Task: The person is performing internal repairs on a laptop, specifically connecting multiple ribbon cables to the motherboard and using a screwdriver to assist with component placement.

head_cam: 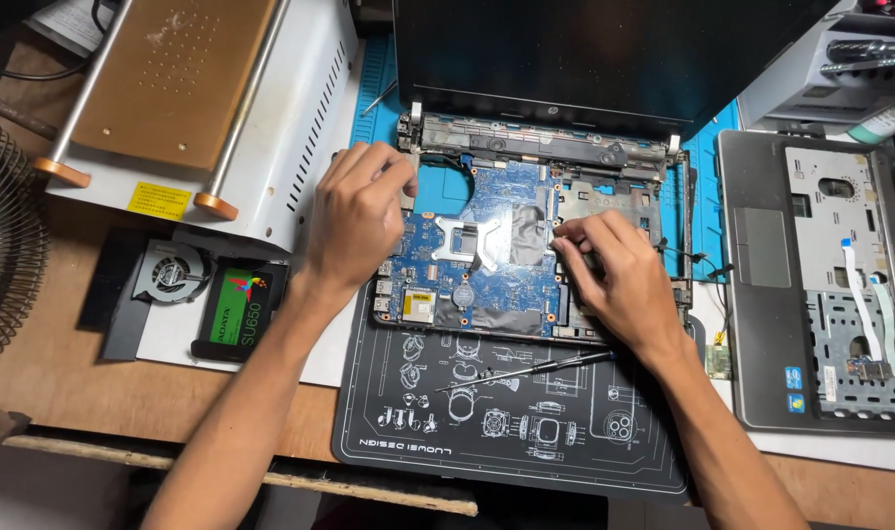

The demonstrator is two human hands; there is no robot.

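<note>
An opened laptop base (624, 201) lies on a black work mat (511, 422), its blue motherboard (487, 260) exposed. My left hand (357, 218) grips the board's upper left corner, fingers curled over its edge. My right hand (619, 275) rests on the right side of the board, fingertips pressing at its edge near the middle. The dark laptop screen (585, 49) stands open behind. A thin black screwdriver (541, 368) lies on the mat just below the laptop, close to my right wrist.
A grey palmrest cover (815, 285) lies upside down at right. A small fan (170, 272) and a black-and-green drive (236, 312) sit at left, below a white heating-plate machine (187, 98). A wire fan guard (5, 236) is at far left. A blue mat (707, 186) underlies the laptop.
</note>
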